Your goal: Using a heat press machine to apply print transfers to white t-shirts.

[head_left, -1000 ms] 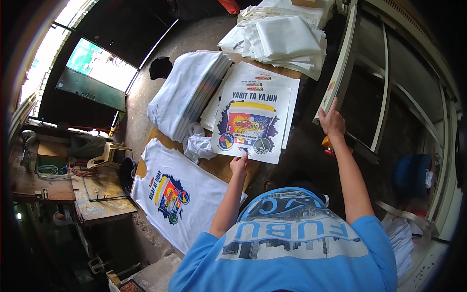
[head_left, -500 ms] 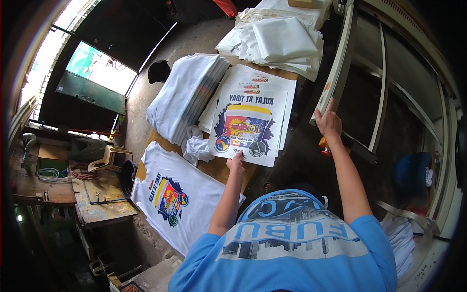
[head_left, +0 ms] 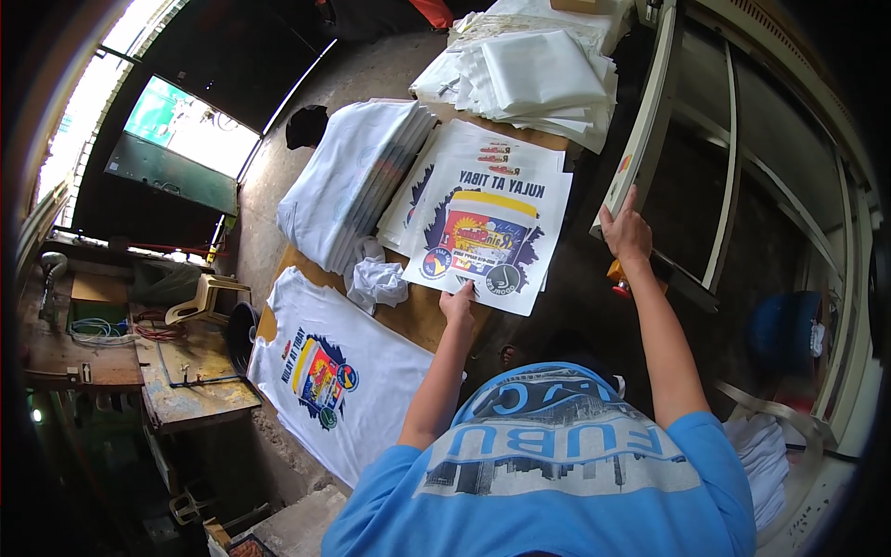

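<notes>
In my left hand (head_left: 458, 303) is the near edge of a white printed transfer sheet (head_left: 489, 209), pinched between thumb and fingers. The sheet bears a mirrored paint-bucket design in yellow, red and purple-blue. It is held over a stack of similar sheets (head_left: 464, 139) on the wooden table. My right hand (head_left: 628, 234) rests closed on the near end of a pale metal bar (head_left: 640, 148), part of a large machine; its index finger points along the bar. Left of the sheets, a white T-shirt (head_left: 390, 348) with a matching print hangs over the table's near edge.
Folded white shirts (head_left: 348, 176) form a tall pile at the table's left, with a crumpled white cloth (head_left: 378, 283) beside it. White sheets (head_left: 548, 79) are heaped at the back. The machine (head_left: 724, 167) fills the right side. A plastic chair (head_left: 212, 299) stands at the left.
My left hand has moved slightly right, carrying the printed sheet right and tilting it clockwise, uncovering more of the stack's left side. My right hand stays on the metal bar.
</notes>
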`<act>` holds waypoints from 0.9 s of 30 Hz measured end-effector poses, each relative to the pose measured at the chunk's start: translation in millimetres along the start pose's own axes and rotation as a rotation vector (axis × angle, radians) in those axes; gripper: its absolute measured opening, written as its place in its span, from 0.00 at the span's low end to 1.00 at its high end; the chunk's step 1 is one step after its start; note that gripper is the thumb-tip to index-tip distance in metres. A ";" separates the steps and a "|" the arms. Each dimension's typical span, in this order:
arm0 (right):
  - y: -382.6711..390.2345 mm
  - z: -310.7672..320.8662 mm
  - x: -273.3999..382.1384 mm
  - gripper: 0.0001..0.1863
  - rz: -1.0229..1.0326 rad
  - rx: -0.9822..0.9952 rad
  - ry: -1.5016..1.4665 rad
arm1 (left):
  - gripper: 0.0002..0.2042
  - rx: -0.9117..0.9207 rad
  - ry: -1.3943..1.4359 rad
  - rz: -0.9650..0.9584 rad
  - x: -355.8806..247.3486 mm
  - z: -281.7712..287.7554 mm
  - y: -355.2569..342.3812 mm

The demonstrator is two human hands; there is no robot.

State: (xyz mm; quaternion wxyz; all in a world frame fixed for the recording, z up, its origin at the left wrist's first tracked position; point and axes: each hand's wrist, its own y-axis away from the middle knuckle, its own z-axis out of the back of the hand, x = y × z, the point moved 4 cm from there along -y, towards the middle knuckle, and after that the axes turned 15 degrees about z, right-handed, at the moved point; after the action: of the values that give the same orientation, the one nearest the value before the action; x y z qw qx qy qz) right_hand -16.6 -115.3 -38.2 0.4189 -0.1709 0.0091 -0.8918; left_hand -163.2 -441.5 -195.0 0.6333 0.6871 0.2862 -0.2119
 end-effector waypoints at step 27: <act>0.9 -2.3 -5.3 0.38 0.000 -0.015 0.023 | 0.15 0.238 0.144 0.568 47.8 -21.9 8.8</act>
State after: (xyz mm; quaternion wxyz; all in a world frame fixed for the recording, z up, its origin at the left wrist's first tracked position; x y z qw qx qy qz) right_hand -13.5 -112.2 -42.1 0.4174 -0.1640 0.0206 -0.8935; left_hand -123.2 -414.1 -217.3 0.5605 0.8220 0.1000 -0.0094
